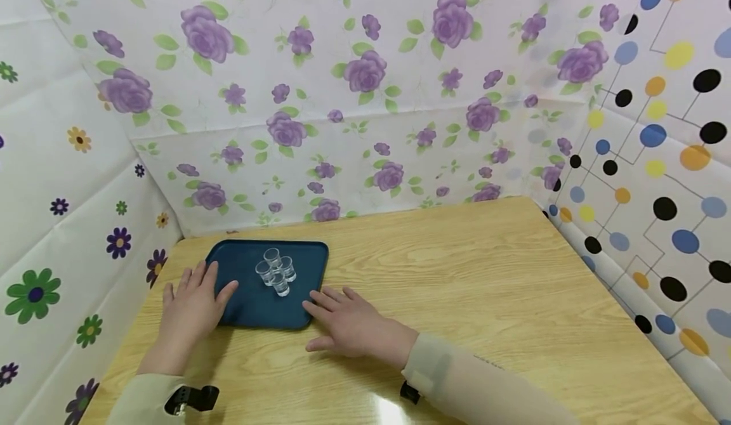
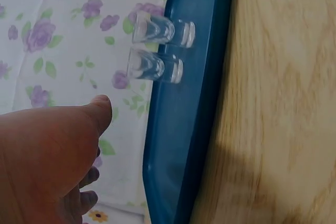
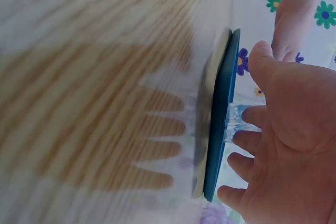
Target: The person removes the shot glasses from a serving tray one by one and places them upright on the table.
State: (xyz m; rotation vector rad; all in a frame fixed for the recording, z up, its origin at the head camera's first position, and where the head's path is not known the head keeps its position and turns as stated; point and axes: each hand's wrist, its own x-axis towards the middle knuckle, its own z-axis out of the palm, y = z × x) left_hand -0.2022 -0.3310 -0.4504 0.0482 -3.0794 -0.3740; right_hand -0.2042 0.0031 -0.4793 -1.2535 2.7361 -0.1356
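A blue tray (image 1: pixel 251 304) lies flat near the far left of a wood-grain table (image 1: pixel 457 273), carrying four small clear glasses (image 1: pixel 278 278) that stand upright in a tight cluster a little right of its middle. From my remote post, I read the tray's long axis as running side to side across the wearer's front, just ahead of and between the two hands.

The left hand (image 1: pixel 193 304) is the nearer by my reading, its fingers extended over the tray's left rim and its thumb spread inward. The right hand (image 1: pixel 345 325), fingers apart, reaches in from the opposite side, its fingertips at the near right corner. Neither hand pinches anything; whether skin meets rim on either side, I cannot tell.

My head feed alone gives the full count of glasses and the tray's outline. The left wrist feed shows me what that high angle flattens: the rim in profile, and a thumb raised above the level of the tray floor. On my right wrist feed, fingers partly hide the glasses, the left hand appears beyond, and a dark finger-shaped patch falls on the tabletop.

Pale sleeves (image 1: pixel 474 380) cover both forearms. Behind the table hangs a purple-rose cloth (image 1: pixel 365 76), with a dotted cloth (image 1: pixel 665 208) at right.
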